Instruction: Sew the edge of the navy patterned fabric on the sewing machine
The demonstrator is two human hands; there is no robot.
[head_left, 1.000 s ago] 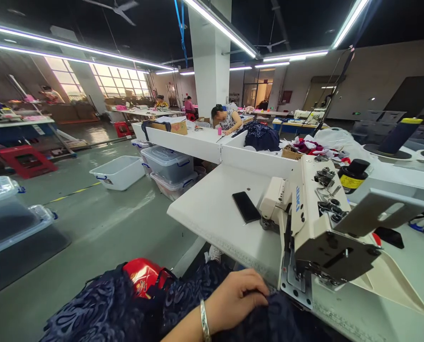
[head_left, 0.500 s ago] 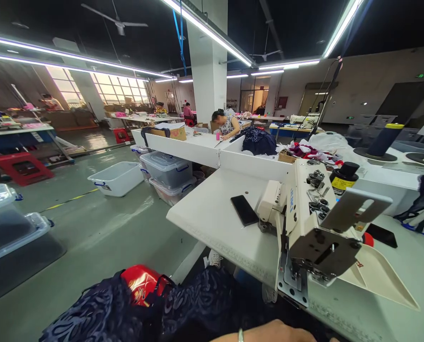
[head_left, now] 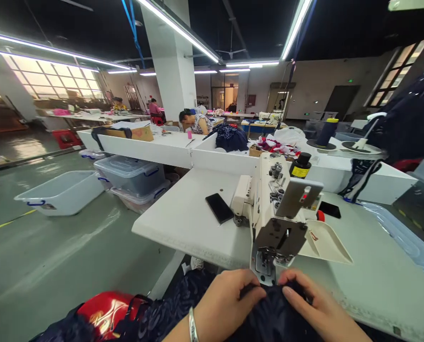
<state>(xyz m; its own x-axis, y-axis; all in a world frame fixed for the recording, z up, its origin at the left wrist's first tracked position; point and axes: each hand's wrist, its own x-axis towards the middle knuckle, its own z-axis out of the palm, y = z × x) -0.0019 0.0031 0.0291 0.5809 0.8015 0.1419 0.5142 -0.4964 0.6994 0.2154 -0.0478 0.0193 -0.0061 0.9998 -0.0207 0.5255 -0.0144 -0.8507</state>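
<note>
Both my hands grip a piece of dark navy patterned fabric point(head_left: 268, 318) at the near edge of the white sewing table point(head_left: 197, 223). My left hand point(head_left: 226, 299), with a silver bracelet on its wrist, pinches the cloth on the left. My right hand point(head_left: 318, 308) holds it on the right. The fabric sits just below the head of the white sewing machine point(head_left: 272, 213), close to its presser foot. More of the navy cloth drapes down to the lower left.
A black phone point(head_left: 219, 208) lies on the table left of the machine. A red bag point(head_left: 105, 313) sits by my lap. Plastic bins point(head_left: 60, 192) stand on the floor to the left. A person point(head_left: 193, 121) works at a far table. Thread cones point(head_left: 325, 133) stand behind.
The view has swung to the right. My left hand came back into view on the fabric, and my right hand now also holds it under the machine head.
</note>
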